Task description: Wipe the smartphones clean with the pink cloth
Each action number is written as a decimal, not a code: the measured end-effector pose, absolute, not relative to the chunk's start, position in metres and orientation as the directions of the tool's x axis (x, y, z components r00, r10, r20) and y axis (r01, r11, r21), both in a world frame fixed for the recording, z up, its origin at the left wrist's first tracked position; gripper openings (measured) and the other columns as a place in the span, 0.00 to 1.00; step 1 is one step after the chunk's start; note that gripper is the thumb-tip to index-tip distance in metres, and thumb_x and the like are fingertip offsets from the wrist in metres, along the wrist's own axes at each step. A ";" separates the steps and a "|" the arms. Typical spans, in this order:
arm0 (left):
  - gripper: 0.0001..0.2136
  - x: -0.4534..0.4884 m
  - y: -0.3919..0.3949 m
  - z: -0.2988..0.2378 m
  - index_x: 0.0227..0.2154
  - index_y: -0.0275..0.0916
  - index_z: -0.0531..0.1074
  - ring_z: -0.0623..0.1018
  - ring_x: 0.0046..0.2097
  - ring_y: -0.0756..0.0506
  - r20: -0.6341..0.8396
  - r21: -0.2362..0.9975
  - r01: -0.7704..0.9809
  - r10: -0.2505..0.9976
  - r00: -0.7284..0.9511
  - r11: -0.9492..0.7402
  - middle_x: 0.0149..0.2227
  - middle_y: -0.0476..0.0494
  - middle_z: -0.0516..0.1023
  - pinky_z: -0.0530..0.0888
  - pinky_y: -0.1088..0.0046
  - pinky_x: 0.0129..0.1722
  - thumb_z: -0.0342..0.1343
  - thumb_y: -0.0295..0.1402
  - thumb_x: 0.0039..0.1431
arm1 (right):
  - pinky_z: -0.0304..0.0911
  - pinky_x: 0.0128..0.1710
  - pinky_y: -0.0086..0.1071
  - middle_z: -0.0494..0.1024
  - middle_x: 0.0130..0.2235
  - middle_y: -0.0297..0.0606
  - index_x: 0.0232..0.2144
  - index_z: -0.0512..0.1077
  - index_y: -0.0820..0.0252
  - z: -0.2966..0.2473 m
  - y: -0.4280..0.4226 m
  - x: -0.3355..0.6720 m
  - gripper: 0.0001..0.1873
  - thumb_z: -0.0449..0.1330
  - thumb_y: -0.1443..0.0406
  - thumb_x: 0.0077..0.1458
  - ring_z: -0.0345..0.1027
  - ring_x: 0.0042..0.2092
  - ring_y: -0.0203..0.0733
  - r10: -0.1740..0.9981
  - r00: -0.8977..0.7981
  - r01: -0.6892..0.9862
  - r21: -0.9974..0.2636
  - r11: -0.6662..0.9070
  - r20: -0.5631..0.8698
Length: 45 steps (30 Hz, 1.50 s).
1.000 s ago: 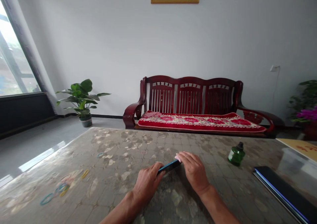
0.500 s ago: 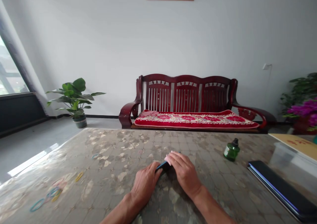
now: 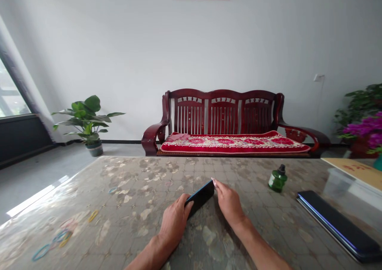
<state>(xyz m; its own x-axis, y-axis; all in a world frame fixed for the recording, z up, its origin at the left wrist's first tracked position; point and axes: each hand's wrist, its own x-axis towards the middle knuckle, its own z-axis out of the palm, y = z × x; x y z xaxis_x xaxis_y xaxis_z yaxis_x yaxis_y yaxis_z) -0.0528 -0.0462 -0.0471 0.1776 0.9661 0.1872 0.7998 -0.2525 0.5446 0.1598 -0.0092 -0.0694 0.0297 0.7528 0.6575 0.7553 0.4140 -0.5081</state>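
Note:
My left hand (image 3: pixel 175 217) is closed around the near left end of a dark smartphone (image 3: pixel 201 197) with a blue edge, its thumb lying across the black face. The phone is tilted above the patterned tabletop (image 3: pixel 143 238). At the phone's far right end, my right hand (image 3: pixel 230 204) pinches a small crumpled white tissue (image 3: pixel 214 182) against the edge. Most of the tissue is hidden by the fingers.
To the right stand a small green bottle (image 3: pixel 277 179) with a black cap, a second dark phone (image 3: pixel 340 226) and a clear plastic box (image 3: pixel 343 188). Several coloured rubber bands (image 3: pixel 61 237) lie at the left. A red wooden bench (image 3: pixel 223 115) is beyond the table.
My right hand has slid off the phone's face to its far right end, moving slightly right with the tissue. More of the black face now shows. The left hand keeps its hold.

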 end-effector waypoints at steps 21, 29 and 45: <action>0.46 -0.045 -0.051 -0.054 0.65 0.40 0.54 0.70 0.52 0.39 0.006 0.754 0.566 0.865 0.502 -0.333 0.53 0.40 0.68 0.67 0.65 0.55 0.65 0.27 0.40 | 0.63 0.53 0.33 0.80 0.48 0.39 0.47 0.77 0.59 -0.067 -0.015 0.157 0.21 0.46 0.72 0.61 0.72 0.50 0.42 0.883 -0.158 0.860 -0.379 0.343 0.442; 0.45 -0.033 -0.061 -0.050 0.64 0.43 0.56 0.73 0.47 0.43 -0.044 0.664 0.665 0.870 0.491 -0.342 0.52 0.42 0.65 0.72 0.70 0.49 0.67 0.28 0.41 | 0.64 0.52 0.34 0.79 0.49 0.40 0.46 0.77 0.57 -0.069 -0.016 0.158 0.22 0.46 0.72 0.60 0.72 0.50 0.42 0.873 -0.180 0.855 -0.366 0.367 0.454; 0.25 -0.028 -0.081 -0.054 0.55 0.35 0.68 0.67 0.59 0.38 0.084 0.429 0.767 0.867 0.492 -0.477 0.60 0.36 0.65 0.63 0.67 0.61 0.62 0.36 0.55 | 0.63 0.48 0.35 0.78 0.43 0.36 0.40 0.76 0.55 -0.048 -0.040 0.146 0.15 0.53 0.75 0.61 0.69 0.46 0.42 0.826 -0.368 0.857 -0.188 0.480 0.427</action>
